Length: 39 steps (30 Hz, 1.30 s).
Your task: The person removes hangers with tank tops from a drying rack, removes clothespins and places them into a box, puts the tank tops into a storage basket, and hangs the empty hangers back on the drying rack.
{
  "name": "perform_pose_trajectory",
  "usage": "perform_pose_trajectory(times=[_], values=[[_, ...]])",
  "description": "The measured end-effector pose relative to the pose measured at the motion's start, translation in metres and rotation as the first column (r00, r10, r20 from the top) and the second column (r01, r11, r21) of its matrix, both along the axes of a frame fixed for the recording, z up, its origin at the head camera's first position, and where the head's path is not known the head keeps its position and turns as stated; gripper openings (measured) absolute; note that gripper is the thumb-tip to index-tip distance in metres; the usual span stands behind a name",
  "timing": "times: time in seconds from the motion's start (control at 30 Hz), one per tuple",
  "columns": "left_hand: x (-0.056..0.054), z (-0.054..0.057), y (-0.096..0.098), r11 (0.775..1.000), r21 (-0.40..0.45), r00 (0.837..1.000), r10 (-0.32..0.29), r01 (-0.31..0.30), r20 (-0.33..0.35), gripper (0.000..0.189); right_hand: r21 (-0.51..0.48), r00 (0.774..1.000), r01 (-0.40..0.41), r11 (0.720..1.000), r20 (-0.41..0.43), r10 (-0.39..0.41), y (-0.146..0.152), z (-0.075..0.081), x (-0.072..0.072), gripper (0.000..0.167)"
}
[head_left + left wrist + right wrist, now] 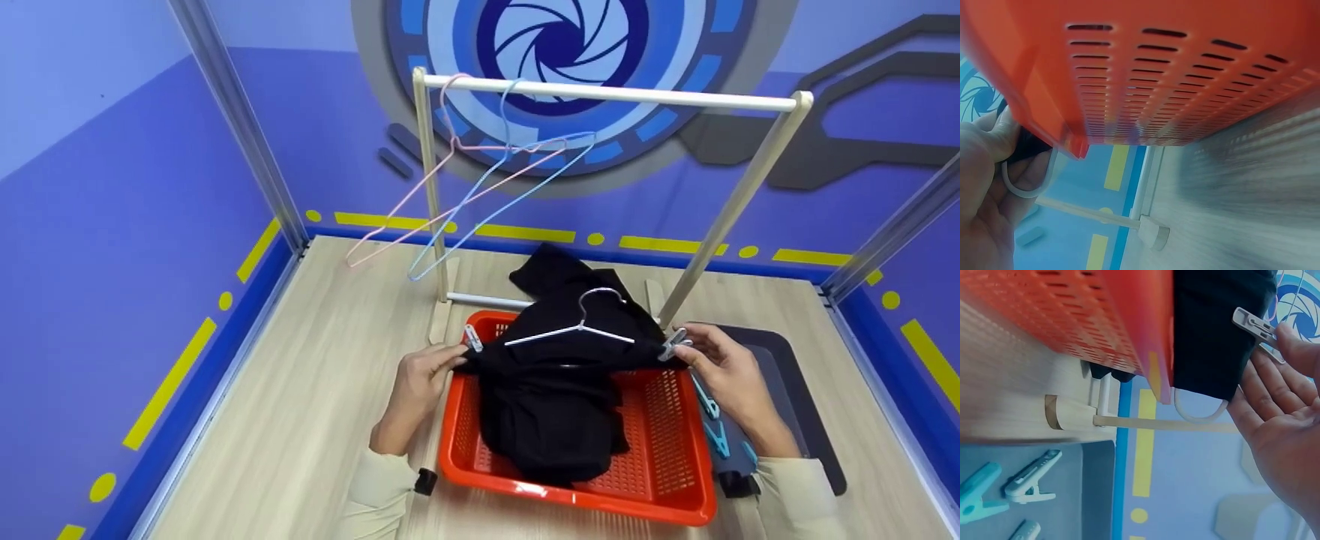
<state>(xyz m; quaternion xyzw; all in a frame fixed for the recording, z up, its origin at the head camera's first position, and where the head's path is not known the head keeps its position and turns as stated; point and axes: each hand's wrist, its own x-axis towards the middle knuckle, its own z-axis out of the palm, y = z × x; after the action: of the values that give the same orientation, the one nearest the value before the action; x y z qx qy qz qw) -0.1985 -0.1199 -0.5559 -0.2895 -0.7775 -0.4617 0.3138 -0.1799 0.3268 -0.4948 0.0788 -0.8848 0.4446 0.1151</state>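
A black garment spreads over the orange-red basket, its lower part lying inside. A white wire hanger is at its upper edge, with a white hook pointing up. My left hand pinches the cloth at the left corner, beside a grey clothespin. At the right corner, my right hand pinches another grey clothespin clamped on the cloth, thumb on one leg and fingers behind. The hanger's rounded end shows below the cloth in the right wrist view.
Behind the basket stands a rack with a white top bar. A pink hanger and a blue hanger hang at its left end. To the right lies a dark grey tray holding turquoise clothespins.
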Motion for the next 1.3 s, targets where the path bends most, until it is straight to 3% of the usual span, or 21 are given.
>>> perform_pose_trajectory(times=[0.3,0.63,1.03,1.3], values=[[-0.002,-0.001,-0.001,1.000,-0.009,0.999,0.000,-0.001,-0.036,0.024,-0.035,0.994,0.031,0.999,-0.108,-0.035,-0.001,-0.008,-0.003,0.023],[-0.001,0.001,-0.003,0.999,-0.035,1.000,-0.014,0.013,-0.012,0.021,-0.110,0.961,0.029,0.994,-0.271,-0.058,-0.003,-0.001,0.001,0.017],[-0.002,0.001,-0.003,0.999,-0.020,1.000,-0.026,0.026,0.004,0.021,0.014,0.945,0.231,0.973,-0.242,-0.221,0.018,0.014,0.011,0.031],[-0.001,0.002,-0.003,1.000,-0.018,1.000,-0.024,0.024,0.012,0.022,0.106,0.950,0.288,0.952,-0.153,-0.271,0.040,0.006,0.007,0.039]])
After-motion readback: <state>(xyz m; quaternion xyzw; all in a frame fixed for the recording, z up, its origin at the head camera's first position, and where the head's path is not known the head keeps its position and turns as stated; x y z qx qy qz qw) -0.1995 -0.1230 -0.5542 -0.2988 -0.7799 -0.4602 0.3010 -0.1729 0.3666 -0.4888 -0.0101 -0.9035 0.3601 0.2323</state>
